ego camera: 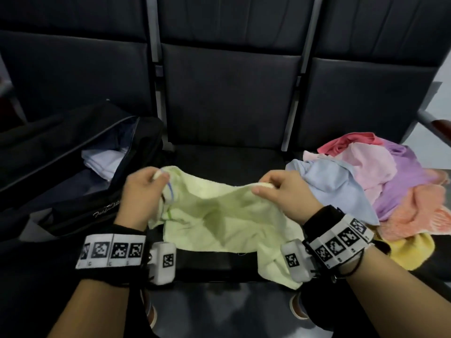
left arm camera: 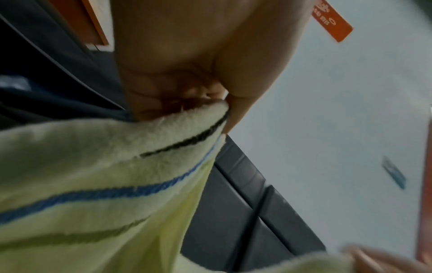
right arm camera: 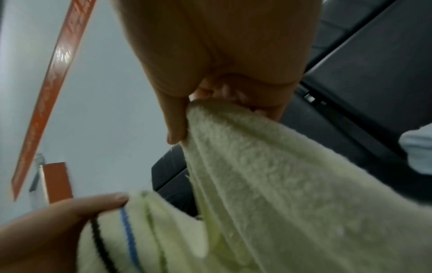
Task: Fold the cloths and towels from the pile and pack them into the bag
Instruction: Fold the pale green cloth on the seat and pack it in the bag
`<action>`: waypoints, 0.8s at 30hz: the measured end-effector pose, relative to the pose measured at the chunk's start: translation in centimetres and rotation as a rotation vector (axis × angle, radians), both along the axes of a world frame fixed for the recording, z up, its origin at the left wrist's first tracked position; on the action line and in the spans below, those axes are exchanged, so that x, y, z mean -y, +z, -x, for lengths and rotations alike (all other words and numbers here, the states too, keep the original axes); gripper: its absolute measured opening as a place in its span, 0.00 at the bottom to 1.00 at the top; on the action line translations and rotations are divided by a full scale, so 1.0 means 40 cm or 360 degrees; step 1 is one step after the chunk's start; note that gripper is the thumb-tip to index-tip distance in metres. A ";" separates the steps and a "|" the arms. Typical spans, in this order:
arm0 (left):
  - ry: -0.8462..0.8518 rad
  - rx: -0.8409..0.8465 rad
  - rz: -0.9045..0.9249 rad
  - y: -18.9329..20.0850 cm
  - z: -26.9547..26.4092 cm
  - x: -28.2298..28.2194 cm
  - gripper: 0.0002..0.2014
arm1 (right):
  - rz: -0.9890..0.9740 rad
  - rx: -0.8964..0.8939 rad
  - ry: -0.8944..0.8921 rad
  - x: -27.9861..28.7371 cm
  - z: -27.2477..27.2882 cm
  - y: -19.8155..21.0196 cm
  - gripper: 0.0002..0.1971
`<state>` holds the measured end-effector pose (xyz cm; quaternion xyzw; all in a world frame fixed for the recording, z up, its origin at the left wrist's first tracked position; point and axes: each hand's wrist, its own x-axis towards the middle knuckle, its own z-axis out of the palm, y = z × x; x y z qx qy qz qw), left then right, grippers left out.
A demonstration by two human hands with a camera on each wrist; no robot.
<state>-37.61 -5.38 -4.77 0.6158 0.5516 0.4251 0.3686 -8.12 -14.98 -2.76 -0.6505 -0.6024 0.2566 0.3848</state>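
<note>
Black wristbands (ego camera: pixel 109 254) bear white square-code tags, each with a small white camera box (ego camera: pixel 164 262).

We find little that reads. On the side of the black bag (ego camera: pixel 73 191), lower left of the head view, there is white cursive script starting with "F"; the rest is too blurred for us to make out. The wristbands (ego camera: pixel 112 251) carry black-and-white square code markers with tiny characters below, too small to read. The orange sign (left arm camera: pixel 332 20), upper right of the left wrist view, bears white characters we cannot decipher. Likewise the orange strip (right arm camera: pixel 53 77), upper left of the right wrist view.
</note>
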 end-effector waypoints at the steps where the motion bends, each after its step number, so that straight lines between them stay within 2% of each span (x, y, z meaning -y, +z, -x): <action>1: -0.0102 0.0034 0.0002 0.004 -0.026 0.014 0.06 | 0.0016 -0.0050 0.0063 0.001 0.017 -0.004 0.08; 3: -0.0318 0.0051 -0.0031 0.011 -0.075 0.046 0.07 | 0.0039 -0.0075 0.0161 0.003 0.048 -0.013 0.07; 7: -0.0850 0.0044 -0.0001 0.012 -0.136 0.103 0.22 | 0.0084 -0.0118 0.0346 0.012 0.105 -0.008 0.06; 9: -0.0963 -0.0069 -0.0035 0.012 -0.146 0.114 0.22 | 0.0056 -0.0145 0.0407 0.016 0.118 0.002 0.06; 13: -0.1054 -0.0277 -0.0045 0.020 -0.144 0.121 0.04 | 0.0040 -0.0157 0.0415 0.021 0.117 0.013 0.04; 15: -0.1129 -0.0292 -0.0037 0.021 -0.139 0.121 0.03 | 0.0050 -0.0178 0.0416 0.026 0.110 0.010 0.03; 19: -0.1240 -0.0270 -0.0022 0.022 -0.141 0.125 0.07 | 0.0027 -0.0224 0.0422 0.034 0.106 0.003 0.03; 21: -0.1134 -0.0218 -0.0079 0.017 -0.147 0.128 0.04 | 0.0012 -0.0231 0.0445 0.034 0.110 0.000 0.03; 24: -0.0917 -0.0113 -0.0173 0.013 -0.145 0.123 0.04 | 0.0013 -0.0220 0.0464 0.031 0.105 -0.006 0.03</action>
